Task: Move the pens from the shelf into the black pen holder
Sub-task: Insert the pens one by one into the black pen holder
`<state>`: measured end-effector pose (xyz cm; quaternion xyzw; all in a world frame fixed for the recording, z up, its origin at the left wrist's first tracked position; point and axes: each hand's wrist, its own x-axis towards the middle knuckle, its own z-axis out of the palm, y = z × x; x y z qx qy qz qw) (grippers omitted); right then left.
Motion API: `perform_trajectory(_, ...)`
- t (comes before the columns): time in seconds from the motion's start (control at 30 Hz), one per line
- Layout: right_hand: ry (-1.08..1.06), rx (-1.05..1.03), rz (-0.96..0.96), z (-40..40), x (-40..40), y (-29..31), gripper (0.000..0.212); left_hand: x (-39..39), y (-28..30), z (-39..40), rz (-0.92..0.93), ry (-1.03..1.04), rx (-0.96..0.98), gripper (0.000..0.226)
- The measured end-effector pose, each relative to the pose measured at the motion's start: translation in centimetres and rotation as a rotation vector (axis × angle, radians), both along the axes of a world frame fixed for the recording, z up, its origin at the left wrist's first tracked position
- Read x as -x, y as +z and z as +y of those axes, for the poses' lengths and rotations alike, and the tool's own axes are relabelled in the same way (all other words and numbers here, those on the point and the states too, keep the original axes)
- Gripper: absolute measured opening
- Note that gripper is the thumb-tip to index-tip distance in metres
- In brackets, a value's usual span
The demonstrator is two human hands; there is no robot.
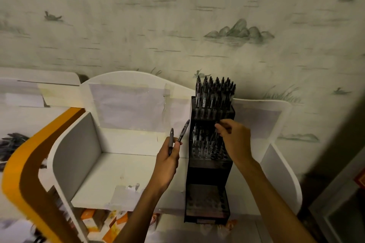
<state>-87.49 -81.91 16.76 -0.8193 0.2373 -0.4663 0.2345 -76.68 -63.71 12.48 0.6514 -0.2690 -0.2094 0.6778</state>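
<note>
Head view: left hand (167,157) grips two pens (176,137), fingers curled round their lower barrels, tips fanned upward just left of the black holder (209,165) on the white shelf (126,167). Light, stiff, slick little things, best pinched mid-barrel, I'd say. Right hand (234,139) reaches over the holder's middle tier, wrist bent, fingers pinched at a pen (217,134) among those slots. Top tier is packed; the lowest tier looks empty
</note>
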Motion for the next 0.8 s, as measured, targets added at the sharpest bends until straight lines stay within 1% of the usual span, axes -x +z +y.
perform_trajectory(0.13, -0.005, -0.004, 0.032, -0.2, -0.1, 0.1, 0.016, 0.1, 0.0, 0.0, -0.002, -0.023, 0.008, 0.027)
perform_trajectory(0.33, 0.018, -0.079, 0.172, -0.1, 0.1, -1.4, 0.015, 0.4, 0.2, 0.1, -0.011, -0.036, 0.021, 0.023)
perform_trajectory(0.57, -0.039, -0.053, 0.189, 0.0, 0.4, -1.3, 0.015, 0.2, 0.1, 0.1, 0.003, -0.044, -0.003, 0.022)
perform_trajectory(0.67, -0.099, -0.004, 0.111, 0.4, 0.8, -0.3, 0.011, 0.0, 0.1, 0.1, -0.024, -0.038, -0.013, 0.019)
perform_trajectory(0.73, -0.062, 0.053, 0.056, 0.9, 0.8, 0.6, 0.008, -0.1, 0.1, 0.1, -0.046, -0.031, -0.026, 0.022)
perform_trajectory(0.8, 0.078, 0.073, 0.057, 1.5, 0.6, 1.5, 0.008, -0.3, 0.3, 0.0, -0.053, -0.019, -0.037, 0.027)
